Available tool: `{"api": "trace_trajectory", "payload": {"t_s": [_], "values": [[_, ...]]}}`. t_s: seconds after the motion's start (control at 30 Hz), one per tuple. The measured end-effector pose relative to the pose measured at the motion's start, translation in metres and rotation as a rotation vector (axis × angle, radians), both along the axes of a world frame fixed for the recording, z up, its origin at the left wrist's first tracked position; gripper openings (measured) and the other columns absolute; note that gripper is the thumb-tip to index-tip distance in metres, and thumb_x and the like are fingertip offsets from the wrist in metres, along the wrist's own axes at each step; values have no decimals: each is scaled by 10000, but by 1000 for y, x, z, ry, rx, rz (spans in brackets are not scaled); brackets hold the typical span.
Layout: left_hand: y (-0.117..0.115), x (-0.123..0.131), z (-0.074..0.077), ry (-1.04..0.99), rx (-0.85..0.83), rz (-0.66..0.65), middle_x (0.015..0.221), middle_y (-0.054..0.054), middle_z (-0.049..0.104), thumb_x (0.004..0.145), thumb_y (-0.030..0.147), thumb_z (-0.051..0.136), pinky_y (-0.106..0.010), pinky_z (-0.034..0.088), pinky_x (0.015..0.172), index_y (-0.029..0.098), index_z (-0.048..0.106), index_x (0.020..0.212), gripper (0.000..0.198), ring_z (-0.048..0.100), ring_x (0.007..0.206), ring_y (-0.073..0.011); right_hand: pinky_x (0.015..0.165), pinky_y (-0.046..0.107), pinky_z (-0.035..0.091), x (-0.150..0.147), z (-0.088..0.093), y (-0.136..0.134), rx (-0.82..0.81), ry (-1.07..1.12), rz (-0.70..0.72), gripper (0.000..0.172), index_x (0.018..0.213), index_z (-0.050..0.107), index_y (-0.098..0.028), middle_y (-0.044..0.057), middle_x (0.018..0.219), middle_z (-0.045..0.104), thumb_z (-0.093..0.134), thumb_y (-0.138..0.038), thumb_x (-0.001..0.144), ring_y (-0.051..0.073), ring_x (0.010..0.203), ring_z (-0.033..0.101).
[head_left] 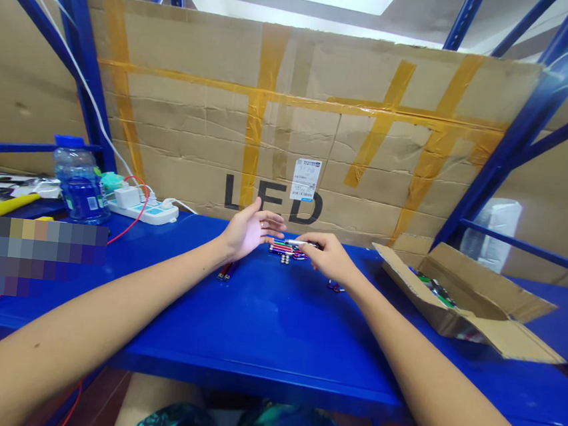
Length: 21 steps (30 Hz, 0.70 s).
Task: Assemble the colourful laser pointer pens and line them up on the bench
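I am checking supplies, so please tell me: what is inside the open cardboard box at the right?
Inside the cardboard box, slim pen-like pieces show, some green. Whatever lies beneath them or behind the near side is covered.

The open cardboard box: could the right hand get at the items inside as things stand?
Probably yes: the box is open above the items, though the right hand holds a silvery pen.

A blue counter [272,332] backs onto a tall cardboard sheet [181,136], crossed by strips of yellow tape [254,143] and printed with large black letters [228,193]. Blue metal posts [487,172] rise at the counter's back left and back right corners. Above spreads a pale, brightly lit ceiling [428,19]; below the front edge shows a dim, reddish-brown floor [106,390].
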<state>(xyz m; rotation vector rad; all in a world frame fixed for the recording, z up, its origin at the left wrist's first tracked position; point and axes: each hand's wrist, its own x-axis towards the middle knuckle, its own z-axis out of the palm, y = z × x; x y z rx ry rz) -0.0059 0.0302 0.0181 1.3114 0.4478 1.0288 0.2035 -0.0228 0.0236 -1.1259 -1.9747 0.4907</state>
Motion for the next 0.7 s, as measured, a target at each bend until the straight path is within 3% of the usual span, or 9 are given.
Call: {"api": "trace_trajectory", "payload": {"t_s": [0.7], "values": [[0,0,0,-25,-24,-40,951,-127,709,879,684,372,-360,471,793,128,695,902,643,647,879,-239,539,253,348,1,-3,3,19,2,-27,264,802,744,-118,7,574,585,546,-289,772,124,545,461]]}}
